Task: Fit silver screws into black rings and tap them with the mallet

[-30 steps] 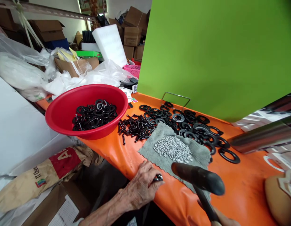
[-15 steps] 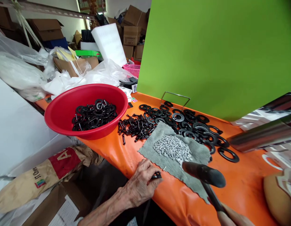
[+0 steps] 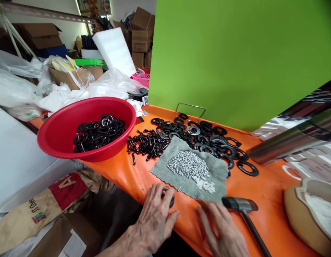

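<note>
The hammer (image 3: 240,204) is now lying just beside my right grip (image 3: 223,226) instead of being held in it, and that grip is showing blurred, fingers spread, holding nothing I'm seeing. I'm watching for the black part (image 3: 172,201) tilting or slipping if my left grip (image 3: 156,214) is bearing unevenly, or the loose pin (image 3: 179,189) just beyond rolling if brushed; the black part is sitting beneath the left grip's curled, holding fingers.

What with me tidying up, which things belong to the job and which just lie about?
Likely the job's: hammer, black rings, black pins, silver pins, grey cloth, red basin.

Probably just lying about: foam block, plastic sheeting, paper sack, pink basket.
</note>
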The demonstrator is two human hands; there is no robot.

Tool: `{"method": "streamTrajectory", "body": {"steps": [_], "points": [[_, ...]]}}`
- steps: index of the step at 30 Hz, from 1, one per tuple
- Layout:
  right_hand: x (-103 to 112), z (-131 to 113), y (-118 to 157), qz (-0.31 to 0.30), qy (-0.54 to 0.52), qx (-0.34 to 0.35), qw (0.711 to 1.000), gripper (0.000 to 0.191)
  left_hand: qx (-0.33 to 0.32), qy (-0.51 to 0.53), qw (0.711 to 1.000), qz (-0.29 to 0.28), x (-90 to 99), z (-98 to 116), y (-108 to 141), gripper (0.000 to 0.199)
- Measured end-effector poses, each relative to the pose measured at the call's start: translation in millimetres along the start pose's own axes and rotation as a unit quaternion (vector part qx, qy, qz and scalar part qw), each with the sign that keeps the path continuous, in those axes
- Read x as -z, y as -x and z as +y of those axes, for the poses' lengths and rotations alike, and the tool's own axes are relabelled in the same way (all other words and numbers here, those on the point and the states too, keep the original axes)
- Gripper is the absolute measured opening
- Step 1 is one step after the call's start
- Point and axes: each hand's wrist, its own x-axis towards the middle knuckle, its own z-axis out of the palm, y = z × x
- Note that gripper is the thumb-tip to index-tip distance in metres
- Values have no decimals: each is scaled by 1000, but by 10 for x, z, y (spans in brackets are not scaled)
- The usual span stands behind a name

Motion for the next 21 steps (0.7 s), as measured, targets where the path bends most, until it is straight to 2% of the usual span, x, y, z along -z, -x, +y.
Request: {"method": "streamTrajectory", "body": {"steps": [3,6,9,11,15,18,21], "points": [[-267,-262,-243,-24,41,35,998,20,23,-9,999,28,85,-28,-38,18],[-396,-326,-365,-46,56,49,996,16,31,12,999,27,138,-87,-58,17],[-442,-309,-379,-57,76,56,994,18,68,115,990,37,236,-96,-51,15],[-455,-298,-362,-54,92,56,993,18,117,203,972,36,329,-72,-45,14],[-460,-269,-320,-50,95,62,992,20,194,361,912,1,460,-39,-39,22],[-462,-220,-301,-41,79,56,994,24,201,430,880,2,468,-51,-17,28],[-449,-182,-307,-30,52,40,997,23,200,452,869,5,455,-60,22,31]]}}
